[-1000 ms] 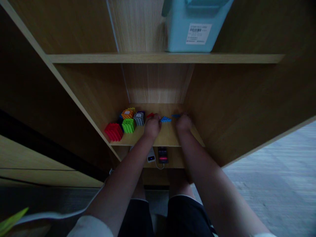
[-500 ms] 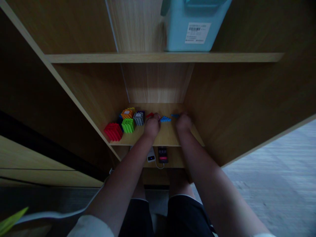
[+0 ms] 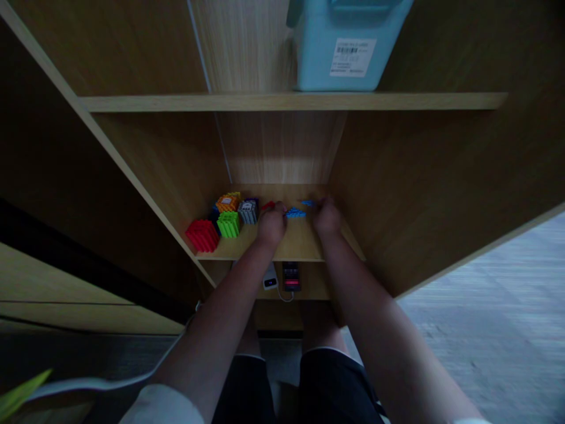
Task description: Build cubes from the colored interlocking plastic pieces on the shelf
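Observation:
My left hand [image 3: 272,225] is closed at the near edge of a blue ridged plastic piece [image 3: 295,212], which juts out to the right of its fingertips. A small blue piece [image 3: 308,202] sticks out from the pinched fingers of my right hand [image 3: 327,218], just above and right of the larger one. Behind my left hand a bit of a red piece [image 3: 267,205] shows. To the left stand ridged blocks: a grey one [image 3: 248,212], a green one [image 3: 228,225], an orange one [image 3: 227,203] and a red one [image 3: 202,235]. My palms hide most of the fingers.
The wooden shelf [image 3: 251,246] has side walls close on both sides. Overhead, a light-blue bin [image 3: 348,59] stands on the upper shelf board [image 3: 247,103]. Below lie a phone [image 3: 291,277] and a white device [image 3: 270,280], joined by a cable.
The small blue piece in my right hand has shifted slightly left and up, and its angle has changed. My left hand and its blue piece stay in place.

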Motion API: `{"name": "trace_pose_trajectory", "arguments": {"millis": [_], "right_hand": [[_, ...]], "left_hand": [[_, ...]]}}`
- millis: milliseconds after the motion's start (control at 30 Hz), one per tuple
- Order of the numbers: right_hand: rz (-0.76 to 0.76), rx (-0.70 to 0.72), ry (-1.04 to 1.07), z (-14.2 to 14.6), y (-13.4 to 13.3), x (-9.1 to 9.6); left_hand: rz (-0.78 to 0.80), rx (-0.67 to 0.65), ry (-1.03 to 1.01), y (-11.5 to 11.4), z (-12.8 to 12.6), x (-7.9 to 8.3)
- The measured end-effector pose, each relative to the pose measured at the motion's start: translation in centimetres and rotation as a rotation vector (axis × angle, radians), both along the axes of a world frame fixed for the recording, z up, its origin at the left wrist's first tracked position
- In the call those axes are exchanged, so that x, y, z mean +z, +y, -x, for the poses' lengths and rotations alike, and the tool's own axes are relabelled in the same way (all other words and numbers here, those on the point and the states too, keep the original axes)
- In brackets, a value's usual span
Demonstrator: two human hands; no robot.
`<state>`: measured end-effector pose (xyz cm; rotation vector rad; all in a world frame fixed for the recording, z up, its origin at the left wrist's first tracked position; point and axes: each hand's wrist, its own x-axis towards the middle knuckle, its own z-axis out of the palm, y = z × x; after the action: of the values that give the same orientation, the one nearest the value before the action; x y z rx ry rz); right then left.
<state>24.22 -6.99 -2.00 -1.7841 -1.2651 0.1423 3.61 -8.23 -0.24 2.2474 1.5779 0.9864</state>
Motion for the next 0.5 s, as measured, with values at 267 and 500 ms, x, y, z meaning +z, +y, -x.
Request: {"name": "trace_pose_trajectory", "arguments": {"millis": [267,500], "right_hand": [[-0.195,0.292,0.072,0.4,-0.3,-0.5],[-0.189,0.424,0.031,1.0,-0.8,0.0]], "left_hand": [[-0.021,-0.028,-0.075,0.1,0.2,-0.1],[0.023,-0.038,-0.101,-0.1,0.3,0.2]]}}
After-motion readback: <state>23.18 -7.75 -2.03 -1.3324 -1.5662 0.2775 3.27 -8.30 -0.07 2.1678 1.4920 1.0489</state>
